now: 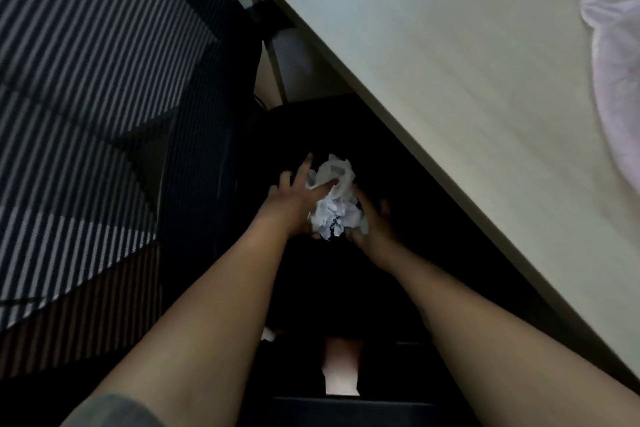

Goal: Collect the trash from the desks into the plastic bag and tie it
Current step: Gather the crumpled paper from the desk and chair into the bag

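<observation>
No readable text anywhere in view.

The crumpled white paper (334,198) shows faint dark marks near its lower edge, but they are too blurred to make out as letters or numbers. The pale desk top (450,62) carries no label, brand or sign that can be read.

We see a pale desk (450,80) with what looks like a thin plastic bag (613,55) lying at its right edge.
</observation>
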Demonstrator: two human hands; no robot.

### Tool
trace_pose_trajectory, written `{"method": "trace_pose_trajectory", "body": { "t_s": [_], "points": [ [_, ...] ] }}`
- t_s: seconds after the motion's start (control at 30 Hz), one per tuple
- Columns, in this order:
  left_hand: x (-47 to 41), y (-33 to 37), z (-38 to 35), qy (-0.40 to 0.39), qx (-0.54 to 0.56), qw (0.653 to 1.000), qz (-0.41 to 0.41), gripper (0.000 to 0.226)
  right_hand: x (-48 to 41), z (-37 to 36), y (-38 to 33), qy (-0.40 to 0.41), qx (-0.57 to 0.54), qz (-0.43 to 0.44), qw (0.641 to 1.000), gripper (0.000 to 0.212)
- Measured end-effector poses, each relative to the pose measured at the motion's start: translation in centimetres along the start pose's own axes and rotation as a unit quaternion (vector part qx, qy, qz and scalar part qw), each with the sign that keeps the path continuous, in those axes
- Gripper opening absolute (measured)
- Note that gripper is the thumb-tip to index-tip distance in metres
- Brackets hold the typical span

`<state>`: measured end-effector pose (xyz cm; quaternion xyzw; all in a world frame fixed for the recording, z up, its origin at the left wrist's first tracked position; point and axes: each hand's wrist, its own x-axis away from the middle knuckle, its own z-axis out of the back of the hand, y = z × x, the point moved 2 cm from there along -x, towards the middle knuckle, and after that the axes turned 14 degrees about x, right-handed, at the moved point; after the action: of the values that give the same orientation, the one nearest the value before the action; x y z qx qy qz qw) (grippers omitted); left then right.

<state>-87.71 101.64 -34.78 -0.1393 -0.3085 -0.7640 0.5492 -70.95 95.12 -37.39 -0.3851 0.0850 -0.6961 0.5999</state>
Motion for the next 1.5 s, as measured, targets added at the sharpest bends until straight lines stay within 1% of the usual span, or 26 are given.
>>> {"method": "trace_pose_trajectory", "body": {
  "t_s": [0.07, 0.13, 0.23, 0.27, 0.33, 0.43, 0.5, 0.53, 0.6, 0.67, 0.7, 0.73, 0.8, 0.87, 0.9, 0.97, 1.03, 1.07, 1.1, 1.17, 1.2, 1.23, 1.3, 1.37, 1.43, 1.5],
  "points": [
    [-0.3, -0.5, -0.6, -0.011, 0.022, 1.0, -0.008, 0.092, -0.1, 0.0, 0.4, 0.003, -0.006, 0.007, 1.0, 0.067],
    [-0.2, -0.7, -1.1, -0.014, 0.066, 0.998, -0.015, 0.075, -0.6, -0.3, 0.7, -0.011, -0.005, -0.005, 1.0, 0.046],
    [-0.5, -1.0, -2.3, -0.028, 0.133, 0.991, -0.004, 0.066, -1.3, -0.5, 0.6, -0.015, -0.022, -0.03, 0.999, 0.023],
    [-0.6, -1.1, -2.8, -0.033, 0.151, 0.988, 0.001, 0.067, -1.3, -0.4, 0.5, -0.01, -0.022, -0.034, 0.999, 0.018],
    [-0.8, -1.0, -3.4, -0.033, 0.171, 0.985, 0.014, 0.07, -1.5, -0.1, 0.4, 0.009, -0.022, -0.035, 0.999, 0.015],
    [-1.5, -1.2, -4.0, -0.053, 0.208, 0.976, 0.035, 0.061, -1.5, 0.8, 0.0, 0.035, -0.017, -0.031, 0.999, 0.013],
    [-1.7, -1.4, -3.6, -0.046, 0.254, 0.964, 0.065, 0.055, -1.4, 1.3, -0.1, 0.062, -0.026, -0.042, 0.997, 0.02],
    [-1.7, -1.5, -3.2, -0.029, 0.27, 0.96, 0.073, 0.062, -1.3, 1.7, -0.3, 0.08, -0.027, -0.054, 0.995, 0.026],
    [-0.8, -1.2, -2.7, 0.018, 0.271, 0.96, 0.071, 0.092, -0.9, 1.9, -0.2, 0.111, -0.023, -0.079, 0.99, 0.037],
    [0.5, -0.7, -2.6, 0.081, 0.202, 0.973, 0.082, 0.118, -0.3, 1.8, -0.3, 0.129, 0.019, -0.089, 0.987, 0.056],
    [0.9, -0.6, -2.7, 0.113, 0.153, 0.978, 0.088, 0.127, 0.1, 1.7, -0.5, 0.135, 0.045, -0.086, 0.986, 0.067],
    [1.3, -0.4, -2.6, 0.14, 0.119, 0.979, 0.087, 0.133, 0.3, 1.5, -0.7, 0.136, 0.058, -0.078, 0.986, 0.074],
    [1.1, -0.7, -2.6, 0.167, 0.094, 0.979, 0.064, 0.144, 0.7, 1.1, -1.4, 0.139, 0.065, -0.045, 0.987, 0.087],
    [0.5, -1.0, -2.2, 0.144, 0.093, 0.985, 0.031, 0.145, 0.9, 0.7, -1.8, 0.156, 0.098, 0.03, 0.982, 0.097],
    [0.2, -1.0, -2.0, 0.122, 0.093, 0.988, 0.009, 0.141, 0.9, 0.3, -1.8, 0.16, 0.114, 0.07, 0.978, 0.1],
    [-0.2, -0.9, -1.6, 0.087, 0.079, 0.992, -0.045, 0.127, 1.2, -0.5, -1.3, 0.119, 0.149, 0.115, 0.975, 0.1],
    [-0.6, -1.1, -1.5, 0.08, 0.058, 0.992, -0.074, 0.105, 1.4, -1.2, -0.5, 0.058, 0.202, 0.116, 0.971, 0.096],
    [-0.7, -1.4, -1.7, 0.083, 0.061, 0.993, -0.067, 0.094, 1.4, -1.4, -0.1, 0.051, 0.222, 0.114, 0.967, 0.089],
    [-0.6, -1.6, -1.7, 0.089, 0.069, 0.992, -0.053, 0.084, 1.4, -1.4, 0.0, 0.063, 0.238, 0.118, 0.962, 0.079],
    [-0.4, -1.9, -1.8, 0.113, 0.08, 0.99, -0.033, 0.067, 1.0, -1.4, -0.1, 0.119, 0.274, 0.141, 0.944, 0.057],
    [-0.3, -1.8, -1.9, 0.128, 0.077, 0.988, -0.032, 0.06, 0.7, -1.5, -0.2, 0.142, 0.294, 0.151, 0.933, 0.046],
    [-0.3, -1.8, -2.0, 0.137, 0.074, 0.987, -0.026, 0.055, 0.5, -1.4, -0.4, 0.148, 0.312, 0.153, 0.926, 0.038],
    [-0.4, -2.1, -2.3, 0.143, 0.102, 0.984, 0.002, 0.054, 0.0, -1.2, -0.9, 0.135, 0.327, 0.145, 0.924, 0.028],
    [-0.1, -2.5, -2.8, 0.129, 0.134, 0.982, 0.038, 0.06, -0.7, -1.2, -0.8, 0.126, 0.325, 0.15, 0.925, 0.026],
    [0.3, -2.8, -3.1, 0.127, 0.149, 0.979, 0.061, 0.058, -1.4, -1.1, -0.2, 0.13, 0.327, 0.161, 0.922, 0.027],
    [0.8, -2.9, -3.2, 0.14, 0.169, 0.973, 0.07, 0.051, -1.9, -0.6, 0.5, 0.151, 0.329, 0.14, 0.921, 0.034]
  ]
}}
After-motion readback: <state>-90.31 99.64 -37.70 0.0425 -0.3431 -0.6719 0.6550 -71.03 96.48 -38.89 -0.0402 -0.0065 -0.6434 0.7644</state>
